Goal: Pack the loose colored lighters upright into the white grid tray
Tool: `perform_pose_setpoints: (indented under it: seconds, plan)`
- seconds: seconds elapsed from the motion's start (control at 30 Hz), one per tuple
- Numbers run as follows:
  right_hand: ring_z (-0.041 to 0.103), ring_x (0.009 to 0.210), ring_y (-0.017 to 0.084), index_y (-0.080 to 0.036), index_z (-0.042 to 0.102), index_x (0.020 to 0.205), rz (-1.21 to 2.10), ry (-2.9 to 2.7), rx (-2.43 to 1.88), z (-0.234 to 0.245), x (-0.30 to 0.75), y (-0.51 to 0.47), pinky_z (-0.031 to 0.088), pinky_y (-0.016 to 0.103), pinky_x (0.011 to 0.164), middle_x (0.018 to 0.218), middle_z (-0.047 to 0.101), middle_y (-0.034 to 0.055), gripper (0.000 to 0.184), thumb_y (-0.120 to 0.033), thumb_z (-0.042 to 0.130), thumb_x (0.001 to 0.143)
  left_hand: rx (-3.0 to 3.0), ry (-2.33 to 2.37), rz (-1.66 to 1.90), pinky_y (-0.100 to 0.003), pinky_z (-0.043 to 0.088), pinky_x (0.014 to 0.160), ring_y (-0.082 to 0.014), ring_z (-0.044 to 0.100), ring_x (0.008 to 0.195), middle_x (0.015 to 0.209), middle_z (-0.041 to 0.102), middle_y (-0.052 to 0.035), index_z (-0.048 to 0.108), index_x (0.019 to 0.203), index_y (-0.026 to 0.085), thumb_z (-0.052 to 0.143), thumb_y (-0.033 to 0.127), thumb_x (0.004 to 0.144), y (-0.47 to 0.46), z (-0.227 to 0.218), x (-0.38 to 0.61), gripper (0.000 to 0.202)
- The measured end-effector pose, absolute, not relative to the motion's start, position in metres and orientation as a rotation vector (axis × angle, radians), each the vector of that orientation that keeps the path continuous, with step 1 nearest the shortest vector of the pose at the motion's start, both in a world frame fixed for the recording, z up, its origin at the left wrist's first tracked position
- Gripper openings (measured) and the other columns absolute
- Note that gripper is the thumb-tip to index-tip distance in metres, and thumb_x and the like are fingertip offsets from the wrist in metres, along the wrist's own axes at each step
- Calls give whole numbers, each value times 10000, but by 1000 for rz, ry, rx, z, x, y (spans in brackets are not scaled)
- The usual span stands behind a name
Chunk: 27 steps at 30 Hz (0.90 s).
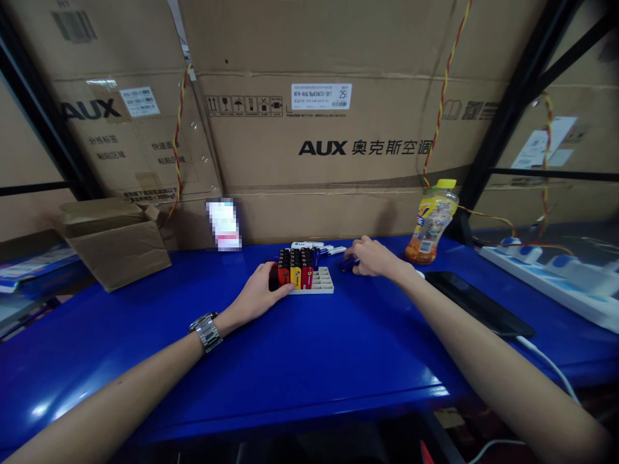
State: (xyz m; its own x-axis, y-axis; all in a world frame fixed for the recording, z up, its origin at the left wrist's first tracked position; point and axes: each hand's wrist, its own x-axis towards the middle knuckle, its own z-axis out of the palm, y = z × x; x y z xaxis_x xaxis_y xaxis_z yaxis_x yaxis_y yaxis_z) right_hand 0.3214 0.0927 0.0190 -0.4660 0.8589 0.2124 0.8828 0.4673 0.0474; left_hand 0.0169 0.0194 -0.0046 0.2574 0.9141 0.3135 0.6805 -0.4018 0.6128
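**Left hand** (258,295): part open, fingers extended and gently curved, lying against the near left end of the block of upright lighters (296,267). The palm covers the dark red end piece, and whether it has a firm hold there cannot be told from this view. A steel link wristwatch (206,332) sits on the wrist.

**Right hand** (374,256): half closed, palm down, fingers curled over a dark blue object (349,263), mostly hidden; possibly a pen or cap. Any grip is likewise uncertain.

**Items between the hands:** a pale grey grid tray (319,281) holds the lighters, red, yellow and black, in its left part; its right-hand cells show open. White marker pens with blue parts (309,245) lie just behind it.

**Surroundings:** blue workbench (271,380), its top running well forward of the hands to the near edge. To the right stand a juice bottle (432,222), a black phone (476,301) and a white power strip (546,277). An open cardboard box (116,243) sits far left, with AUX cartons (319,129) behind.
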Motion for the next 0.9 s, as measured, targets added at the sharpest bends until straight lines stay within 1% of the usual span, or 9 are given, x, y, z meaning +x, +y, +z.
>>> perform_pose_setpoints:
  seconds: [0.07, 0.13, 0.27, 0.33, 0.47, 0.63, 0.73, 0.8, 0.9]
  plan:
    - [554, 891, 303, -175, 694, 853, -239, -2546, -1512, 21, 315, 89, 412, 345, 652, 882, 637, 137, 270, -171, 721, 584, 2179, 1460, 913, -463, 470, 923, -298, 568, 1079, 1188, 578, -143, 490, 1225, 149, 608, 504, 799, 19, -4, 17, 567]
    - [558, 841, 270, -177, 656, 856, -168, -2564, -1460, 21, 309, 86, 399, 324, 641, 852, 630, 111, 260, -193, 706, 601, 2179, 1452, 909, -456, 469, 927, -297, 564, 1084, 1190, 577, -141, 492, 1226, 143, 604, 501, 799, 19, -4, 17, 568]
    - [555, 659, 180, -177, 590, 873, 39, -2461, -1296, 19, 299, 83, 380, 304, 628, 727, 623, 53, 123, -192, 559, 755, 2174, 1483, 889, -449, 474, 915, -300, 562, 1082, 1190, 569, -144, 483, 1236, 136, 599, 512, 795, 18, -3, 18, 591]
    - [544, 589, 155, -182, 544, 885, 220, -2330, -1217, 18, 295, 82, 385, 297, 604, 675, 616, 30, 89, -237, 494, 837, 2170, 1492, 884, -447, 473, 915, -302, 559, 1084, 1190, 565, -151, 478, 1239, 129, 598, 510, 794, 18, -2, 19, 598]
    - [510, 520, 123, -213, 452, 809, 534, -2048, -1038, 15, 285, 79, 401, 276, 554, 594, 542, -15, 277, -456, 408, 935, 2167, 1478, 888, -455, 475, 912, -305, 556, 1090, 1192, 564, -155, 484, 1220, 137, 597, 508, 797, 17, -2, 19, 573]
    - [299, 371, 84, -226, 440, 775, 809, -1740, -1013, 13, 275, 75, 282, 236, 383, 472, 325, -79, 501, -705, 334, 873, 2185, 1460, 893, -450, 471, 916, -300, 553, 1091, 1188, 567, -146, 485, 1217, 151, 595, 503, 805, 18, -2, 18, 552]
    - [241, 330, 73, -224, 410, 617, 921, -1595, -1095, 14, 273, 73, 239, 228, 345, 399, 254, -80, 595, -751, 271, 855, 2190, 1469, 905, -453, 469, 916, -299, 557, 1080, 1175, 572, -143, 489, 1211, 151, 594, 507, 802, 18, -4, 18, 552]
    - [278, 317, 74, -221, 395, 535, 899, -1550, -1135, 14, 273, 72, 263, 230, 344, 359, 286, -59, 616, -743, 313, 851, 2196, 1476, 923, -456, 468, 916, -298, 560, 1072, 1163, 578, -138, 494, 1201, 159, 597, 509, 798, 19, -5, 18, 544]
    - [344, 310, 82, -207, 436, 508, 849, -1533, -1143, 14, 274, 71, 278, 231, 338, 346, 382, -21, 617, -725, 389, 840, 2193, 1473, 930, -456, 471, 910, -295, 564, 1064, 1156, 579, -133, 494, 1195, 166, 600, 507, 797, 19, -5, 18, 535]
